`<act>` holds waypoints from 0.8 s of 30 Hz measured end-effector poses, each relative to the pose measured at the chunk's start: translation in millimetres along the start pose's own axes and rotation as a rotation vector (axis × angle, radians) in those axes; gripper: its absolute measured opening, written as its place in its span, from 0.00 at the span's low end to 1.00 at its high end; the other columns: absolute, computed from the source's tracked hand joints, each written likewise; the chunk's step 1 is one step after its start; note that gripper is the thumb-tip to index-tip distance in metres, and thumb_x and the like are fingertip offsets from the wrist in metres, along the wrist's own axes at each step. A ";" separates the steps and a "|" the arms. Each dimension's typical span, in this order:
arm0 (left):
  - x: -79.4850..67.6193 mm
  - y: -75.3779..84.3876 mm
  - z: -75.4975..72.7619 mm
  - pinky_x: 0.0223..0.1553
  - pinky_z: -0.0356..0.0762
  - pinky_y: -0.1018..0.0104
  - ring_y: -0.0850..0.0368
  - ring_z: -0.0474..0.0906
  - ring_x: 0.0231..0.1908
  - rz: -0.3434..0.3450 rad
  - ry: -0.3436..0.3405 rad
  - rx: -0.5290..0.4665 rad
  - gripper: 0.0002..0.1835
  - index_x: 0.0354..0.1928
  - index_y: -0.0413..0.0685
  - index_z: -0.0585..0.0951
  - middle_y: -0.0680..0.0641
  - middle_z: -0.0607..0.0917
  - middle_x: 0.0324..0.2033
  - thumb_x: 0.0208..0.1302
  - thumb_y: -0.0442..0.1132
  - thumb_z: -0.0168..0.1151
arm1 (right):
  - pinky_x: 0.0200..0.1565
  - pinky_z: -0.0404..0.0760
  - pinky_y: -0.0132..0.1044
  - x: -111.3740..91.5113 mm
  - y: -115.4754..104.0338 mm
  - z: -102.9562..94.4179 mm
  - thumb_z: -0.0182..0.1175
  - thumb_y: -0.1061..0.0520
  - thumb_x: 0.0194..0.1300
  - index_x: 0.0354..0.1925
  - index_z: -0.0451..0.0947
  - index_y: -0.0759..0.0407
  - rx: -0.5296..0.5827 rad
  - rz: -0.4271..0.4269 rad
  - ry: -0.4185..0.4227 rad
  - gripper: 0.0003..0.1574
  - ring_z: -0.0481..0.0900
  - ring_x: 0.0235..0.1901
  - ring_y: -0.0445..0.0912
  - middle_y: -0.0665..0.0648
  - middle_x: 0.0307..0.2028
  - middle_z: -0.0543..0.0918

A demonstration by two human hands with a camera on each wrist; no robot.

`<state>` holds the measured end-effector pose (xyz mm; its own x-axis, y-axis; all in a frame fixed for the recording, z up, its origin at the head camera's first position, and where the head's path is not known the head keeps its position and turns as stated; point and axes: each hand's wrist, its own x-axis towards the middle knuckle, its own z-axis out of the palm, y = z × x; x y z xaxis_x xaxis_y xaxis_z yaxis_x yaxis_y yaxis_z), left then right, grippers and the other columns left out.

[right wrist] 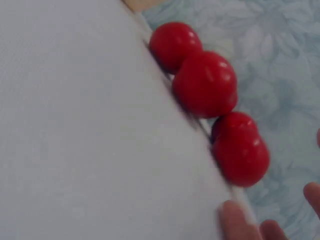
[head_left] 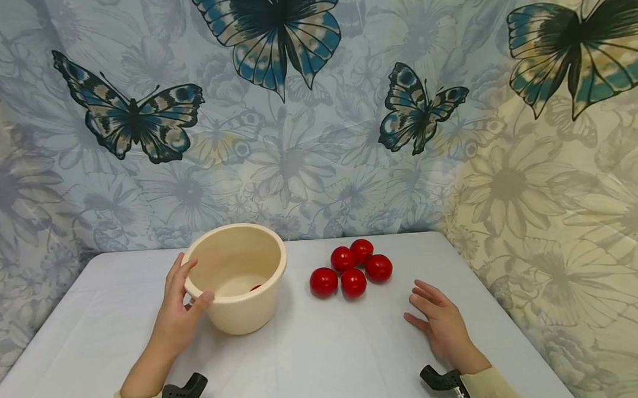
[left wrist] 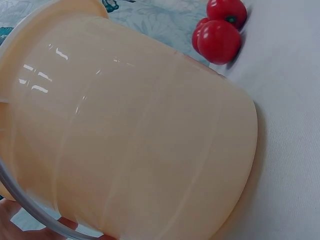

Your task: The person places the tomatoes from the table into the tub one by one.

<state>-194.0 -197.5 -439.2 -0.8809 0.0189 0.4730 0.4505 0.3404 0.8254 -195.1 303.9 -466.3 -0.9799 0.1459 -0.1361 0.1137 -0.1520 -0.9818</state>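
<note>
My left hand [head_left: 177,315] holds a cream plastic bucket [head_left: 244,315] at its left rim, fingers over the edge and thumb at the front. In the left wrist view the bucket's ribbed wall [left wrist: 150,125] fills most of the picture, and a few fingers [left wrist: 22,227] show at the bottom left. A small bit of something red [head_left: 256,287] shows inside the bucket, mostly hidden by the front wall. Several shiny red tomatoes [head_left: 353,282] sit in a cluster right of the bucket. My right hand [head_left: 444,324] holds nothing, fingers spread, to the right and nearer me than the tomatoes.
A white cloth [head_left: 315,365] covers the table. Behind it hangs a floral backdrop [head_left: 297,182] with large blue butterflies, meeting the table's back edge close behind the bucket and tomatoes. Black wrist mounts [head_left: 183,395] sit on both forearms.
</note>
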 end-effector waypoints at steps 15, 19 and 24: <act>0.8 -1.6 0.0 0.43 0.72 0.76 0.23 0.53 0.67 0.002 0.000 -0.002 0.37 0.74 0.42 0.59 0.42 0.42 0.77 0.65 0.34 0.61 | 0.51 0.79 0.47 11.9 14.4 -0.1 0.61 0.59 0.71 0.76 0.55 0.61 0.042 -0.062 -0.002 0.42 0.62 0.65 0.54 0.63 0.72 0.56; 0.7 -2.0 -0.2 0.42 0.72 0.76 0.23 0.52 0.67 0.004 0.000 -0.004 0.37 0.74 0.42 0.59 0.40 0.42 0.77 0.65 0.34 0.61 | 0.50 0.80 0.46 19.5 16.0 3.6 0.62 0.57 0.70 0.76 0.55 0.61 0.016 -0.086 -0.004 0.43 0.63 0.64 0.54 0.63 0.73 0.56; 1.1 -2.1 -0.1 0.42 0.73 0.76 0.24 0.52 0.68 0.001 -0.002 -0.015 0.37 0.74 0.42 0.59 0.41 0.41 0.77 0.66 0.34 0.60 | 0.50 0.80 0.46 29.6 16.5 10.7 0.62 0.56 0.71 0.76 0.57 0.58 -0.033 -0.096 -0.005 0.42 0.65 0.63 0.53 0.62 0.73 0.56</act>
<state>-195.9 -198.3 -440.3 -0.8809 0.0214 0.4728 0.4532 0.3258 0.8297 -224.0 295.2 -485.1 -0.9873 0.1534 -0.0408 0.0246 -0.1057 -0.9941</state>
